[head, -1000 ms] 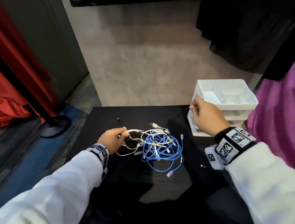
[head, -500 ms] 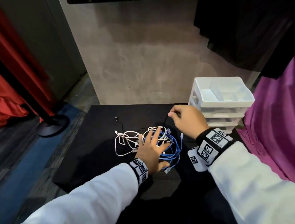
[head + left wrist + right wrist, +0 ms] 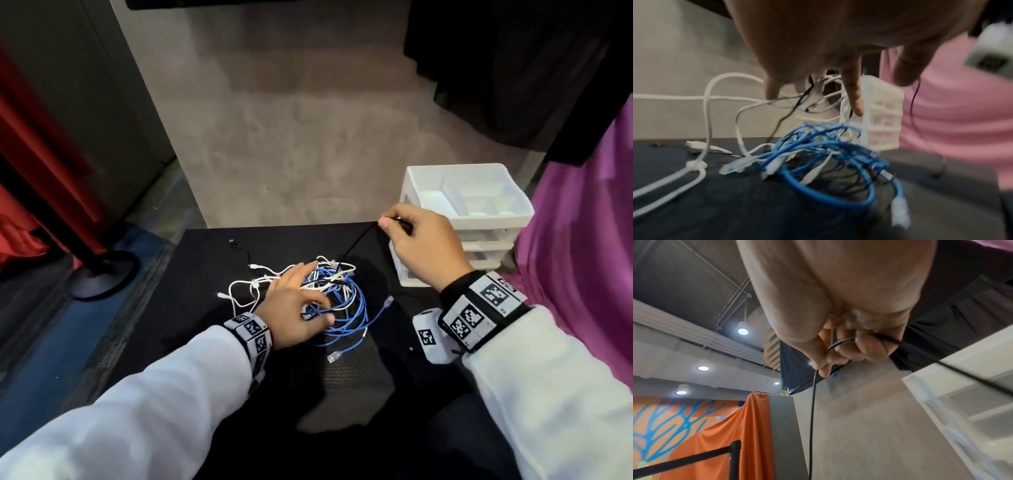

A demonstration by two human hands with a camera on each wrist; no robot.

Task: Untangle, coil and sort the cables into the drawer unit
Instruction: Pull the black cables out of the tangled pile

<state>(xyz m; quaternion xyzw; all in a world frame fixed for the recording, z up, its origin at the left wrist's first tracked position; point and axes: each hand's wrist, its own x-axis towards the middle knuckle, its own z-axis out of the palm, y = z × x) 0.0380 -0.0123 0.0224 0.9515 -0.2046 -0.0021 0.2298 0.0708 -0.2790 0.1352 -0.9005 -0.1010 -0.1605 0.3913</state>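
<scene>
Black tabletop (image 3: 191, 274) against a grey wall, white drawer unit (image 3: 469, 205) at its far right corner. Tangle of blue cable (image 3: 352, 308) and white cable (image 3: 239, 291) near the middle, held down under the left hand (image 3: 291, 308), fingers spread and fairly straight, gripping nothing. Thin black cable (image 3: 356, 245) pinched between thumb and forefinger of the right hand (image 3: 424, 246), raised toward the far edge just in front of the unit, drawn taut out of the heap.

Best drawn slowly, probably, along the line of the strand, with the pile kept pressed flat. Likely snag inside the blue loops; wiser to pause than yank. Open room to the left and along the far edge; little to the right, with unit and pink cloth (image 3: 582, 257) close.
</scene>
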